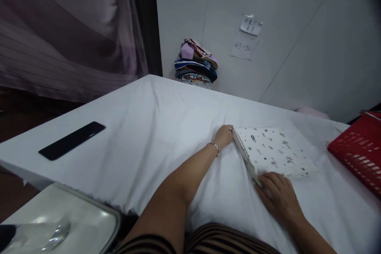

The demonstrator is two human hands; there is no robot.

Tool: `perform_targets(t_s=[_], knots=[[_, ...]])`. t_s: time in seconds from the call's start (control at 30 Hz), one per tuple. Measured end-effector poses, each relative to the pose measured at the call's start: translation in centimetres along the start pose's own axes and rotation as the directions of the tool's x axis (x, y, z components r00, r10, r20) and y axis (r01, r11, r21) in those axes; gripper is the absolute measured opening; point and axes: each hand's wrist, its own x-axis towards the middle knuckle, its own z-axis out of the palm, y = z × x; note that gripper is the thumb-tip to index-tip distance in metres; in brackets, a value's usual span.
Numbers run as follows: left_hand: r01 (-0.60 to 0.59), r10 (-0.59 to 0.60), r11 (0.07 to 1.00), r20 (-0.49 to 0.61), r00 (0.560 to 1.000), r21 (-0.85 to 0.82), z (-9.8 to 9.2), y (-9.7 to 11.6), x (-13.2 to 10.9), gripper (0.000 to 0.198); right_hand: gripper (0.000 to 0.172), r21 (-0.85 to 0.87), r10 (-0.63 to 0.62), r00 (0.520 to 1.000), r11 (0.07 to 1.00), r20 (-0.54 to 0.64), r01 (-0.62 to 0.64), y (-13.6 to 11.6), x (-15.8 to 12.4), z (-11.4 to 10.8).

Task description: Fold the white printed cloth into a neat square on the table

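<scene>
A white folded cloth with small scattered prints lies on the white-covered table. Its layers show along the left edge, which looks slightly lifted. My left hand, with a bracelet at the wrist, grips the far left corner, the fingertips partly hidden behind the edge. At the near left corner, my right hand closes on the cloth between thumb and fingers, a little blurred.
A red plastic basket stands at the right. A black flat object lies on the left. Beyond the far edge is a pile of folded clothes. A clear bottle lies on a pale seat, near left.
</scene>
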Motion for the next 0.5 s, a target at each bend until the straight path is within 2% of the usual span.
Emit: perform_targets(t_s=[0.1,0.17,0.33,0.5], knots=[[-0.187,0.187,0.934,0.03,0.982,0.304,-0.1,-0.1,0.6,0.041,0.016,-0.031,-0.003,1.0,0.999,-0.013,0.003,0.0,-0.1,0.2],[-0.246,0.239,0.9,0.065,0.969,0.361,-0.1,-0.1,1.1,0.037,0.015,0.0,-0.018,1.0,1.0,0.008,0.018,0.1,-0.1,0.3],[-0.196,0.199,0.898,0.035,0.979,0.394,-0.1,-0.3,2.2,0.029,0.016,0.099,-0.02,1.0,0.995,0.012,0.018,0.3,0.0,0.6],[-0.146,0.147,0.903,0.03,0.989,0.403,-0.4,0.0,2.5,0.029,0.016,0.116,-0.007,1.0,0.993,0.001,0.006,0.1,0.0,0.7]])
